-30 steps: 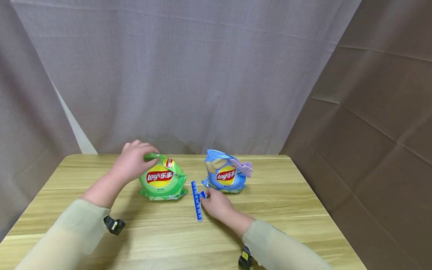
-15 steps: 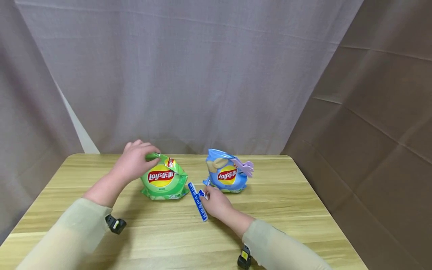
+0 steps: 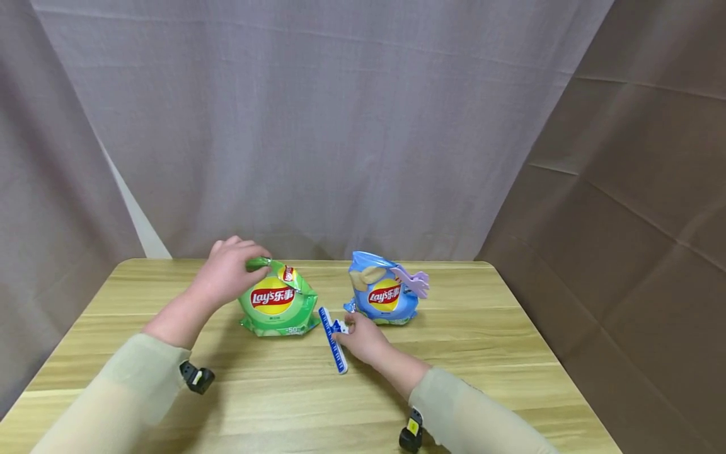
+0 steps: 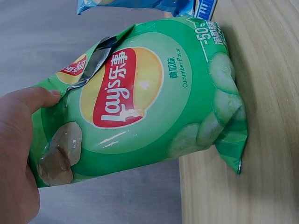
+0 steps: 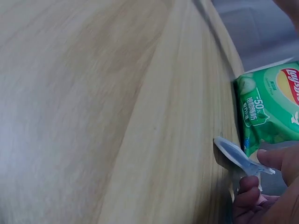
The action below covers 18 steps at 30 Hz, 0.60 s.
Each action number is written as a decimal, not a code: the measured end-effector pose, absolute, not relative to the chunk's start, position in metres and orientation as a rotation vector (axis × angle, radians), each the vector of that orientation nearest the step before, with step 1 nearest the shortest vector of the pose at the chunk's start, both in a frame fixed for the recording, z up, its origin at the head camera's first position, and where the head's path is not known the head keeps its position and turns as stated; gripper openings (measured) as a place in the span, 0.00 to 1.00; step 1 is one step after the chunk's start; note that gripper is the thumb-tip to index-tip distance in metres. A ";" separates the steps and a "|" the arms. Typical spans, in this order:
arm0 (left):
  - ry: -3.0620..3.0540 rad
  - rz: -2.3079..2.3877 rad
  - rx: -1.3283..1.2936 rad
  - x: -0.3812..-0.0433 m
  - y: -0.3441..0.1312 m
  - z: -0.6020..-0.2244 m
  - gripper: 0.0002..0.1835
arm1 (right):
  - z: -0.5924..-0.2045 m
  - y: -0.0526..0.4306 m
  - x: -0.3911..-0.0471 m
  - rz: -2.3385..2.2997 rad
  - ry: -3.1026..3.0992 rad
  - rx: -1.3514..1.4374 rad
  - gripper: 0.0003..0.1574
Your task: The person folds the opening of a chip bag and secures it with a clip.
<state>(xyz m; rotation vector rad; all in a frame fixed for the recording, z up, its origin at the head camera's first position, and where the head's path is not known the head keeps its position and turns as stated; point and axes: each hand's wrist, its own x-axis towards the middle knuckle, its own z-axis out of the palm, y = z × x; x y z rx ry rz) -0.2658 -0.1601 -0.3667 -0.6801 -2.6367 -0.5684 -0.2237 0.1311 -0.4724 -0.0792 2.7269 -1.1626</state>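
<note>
My left hand [image 3: 229, 271] grips the folded top corner of a green Lay's chip bag [image 3: 273, 318], which stands upright on the table. In the left wrist view the thumb presses on the fold and the other fingers are mostly hidden. Just right of that bag, my right hand [image 3: 367, 340] pinches a blue-and-white bag clip [image 3: 334, 345] by its handle, low over the table. Seen in the right wrist view, the clip [image 5: 233, 153] is edge-on between thumb and fingers, apart from the green bag. Whether it touches the table I cannot tell.
Behind the right hand stands a blue Lay's bag [image 3: 383, 309] with a lilac hand-shaped clip [image 3: 414, 282] on its upper right corner. Grey curtain [image 3: 317, 126] hangs beyond the wooden table's [image 3: 283, 403] back edge. A brown cloth wall [image 3: 635, 208] flanks the right.
In the right fingers the clip has swung, its far end tilting left, then back slightly. The left hand keeps its grip on the green bag. The whole view has shifted slightly.
</note>
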 end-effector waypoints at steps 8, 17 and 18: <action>-2.640 -0.574 -0.679 -0.265 -0.160 -0.366 0.11 | -0.472 0.132 -0.222 -1.426 2.444 0.115 0.22; -2.637 -0.583 -0.679 -0.264 -0.161 -0.365 0.12 | -0.470 0.131 -0.220 -1.425 2.527 0.105 0.23; -2.638 -0.583 -0.679 -0.264 -0.161 -0.366 0.12 | -0.470 0.131 -0.220 -1.421 2.547 0.096 0.25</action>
